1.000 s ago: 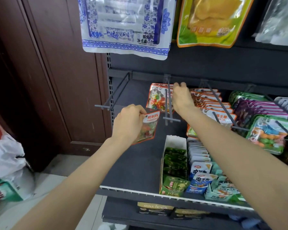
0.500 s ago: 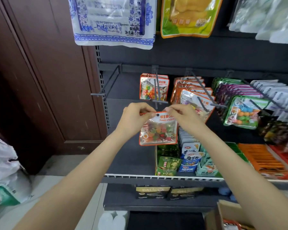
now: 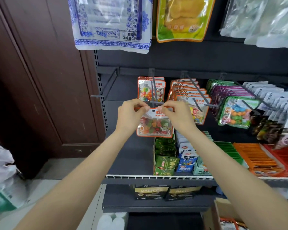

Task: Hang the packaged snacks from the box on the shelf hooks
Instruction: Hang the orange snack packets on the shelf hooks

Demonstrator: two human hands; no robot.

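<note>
A clear, orange-edged packet of gummy sweets [image 3: 154, 125] hangs between my two hands. My left hand [image 3: 131, 114] pinches its top left corner and my right hand [image 3: 176, 115] pinches its top right corner. The packet's top edge sits right at the front tip of a grey double-wire hook [image 3: 154, 90]. Further back on that hook hangs a similar packet of coloured sweets [image 3: 150, 90]. At the bottom right corner shows the open cardboard box [image 3: 223, 211] with more packets inside.
An empty hook [image 3: 105, 87] sticks out to the left. Hooks to the right carry orange-edged packets [image 3: 189, 95], purple and green packets [image 3: 234, 103] and white ones. Boxed snacks [image 3: 166, 156] stand on the shelf below. Large bags hang above. A brown door is on the left.
Both hands have lifted the gummy packet up and a little forward, from below the hook's tip to level with it. A second ago only my left hand held it.
</note>
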